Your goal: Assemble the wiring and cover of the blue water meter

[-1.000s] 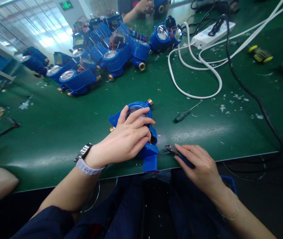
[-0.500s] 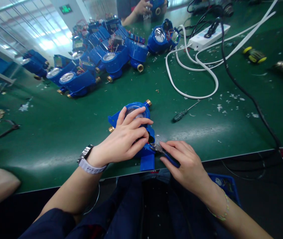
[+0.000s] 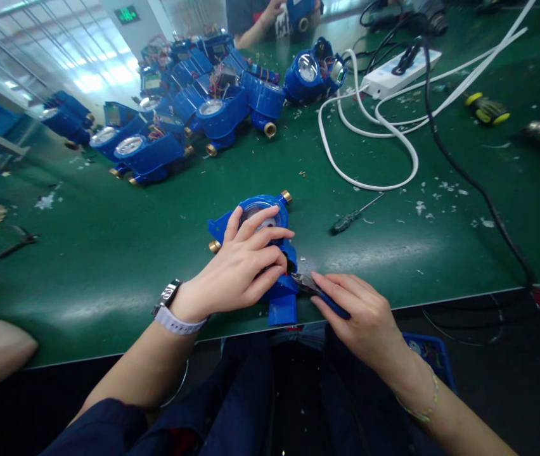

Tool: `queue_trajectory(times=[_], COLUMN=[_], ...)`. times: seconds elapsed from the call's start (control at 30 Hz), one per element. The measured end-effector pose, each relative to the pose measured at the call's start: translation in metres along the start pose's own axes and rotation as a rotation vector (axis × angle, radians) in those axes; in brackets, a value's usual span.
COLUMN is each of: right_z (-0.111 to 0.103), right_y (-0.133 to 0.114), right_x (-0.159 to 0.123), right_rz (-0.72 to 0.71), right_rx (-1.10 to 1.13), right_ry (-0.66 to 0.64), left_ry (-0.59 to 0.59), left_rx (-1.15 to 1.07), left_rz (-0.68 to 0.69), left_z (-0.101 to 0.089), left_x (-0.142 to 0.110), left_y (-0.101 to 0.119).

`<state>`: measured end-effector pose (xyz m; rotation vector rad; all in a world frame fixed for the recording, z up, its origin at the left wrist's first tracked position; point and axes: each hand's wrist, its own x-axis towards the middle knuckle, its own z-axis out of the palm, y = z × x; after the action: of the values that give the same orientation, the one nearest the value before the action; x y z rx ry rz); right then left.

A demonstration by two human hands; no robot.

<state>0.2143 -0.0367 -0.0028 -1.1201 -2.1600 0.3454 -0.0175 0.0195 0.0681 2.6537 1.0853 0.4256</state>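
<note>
The fingers point(image 3: 265, 244) of the left hand point(image 3: 234, 272) are spread flat over a blue meter point(image 3: 270, 218) at the near edge of the green surface point(image 3: 122, 253), pressing it down. The right hand point(image 3: 365, 313) is closed around small cutters point(image 3: 315, 288), tips apparently at the meter's side. The meter is judged rigid and fairly heavy, its window fragile; it is best held by the body.

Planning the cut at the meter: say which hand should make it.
Right, probably. The right hand holds the cutters, tips at the meter. The left hand lies flat over the meter, steadying it.
</note>
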Motion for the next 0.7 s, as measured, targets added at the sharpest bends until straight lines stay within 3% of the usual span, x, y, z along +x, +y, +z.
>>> queue_trajectory(times=[0.1,0.2,0.37,0.53,0.6,0.7], right_z=[-0.005,-0.013,-0.021,-0.021,-0.019,-0.012], right_y=[0.012,0.032,0.065,0.080,0.073,0.047], right_x=[-0.004,-0.008,-0.009,-0.003,0.001,0.004], right_rz=[0.052,0.115,0.174,0.175,0.159,0.058], right_rx=[0.000,-0.154,-0.520,-0.571,-0.492,-0.256], right_ry=[0.058,0.104,0.085,0.125,0.182,0.252], left_ry=[0.015,0.080,0.414,0.748,0.741,0.521], left_rx=[0.001,-0.010,-0.127,-0.250,-0.285,-0.346], left_rz=[-0.005,-0.029,-0.107,-0.312,-0.451,-0.568], left_z=[0.001,0.002,0.014,0.036,0.043,0.050], left_x=[-0.004,-0.013,-0.038,-0.073,-0.084,-0.094], left_y=[0.000,0.001,0.002,0.005,0.007,0.010])
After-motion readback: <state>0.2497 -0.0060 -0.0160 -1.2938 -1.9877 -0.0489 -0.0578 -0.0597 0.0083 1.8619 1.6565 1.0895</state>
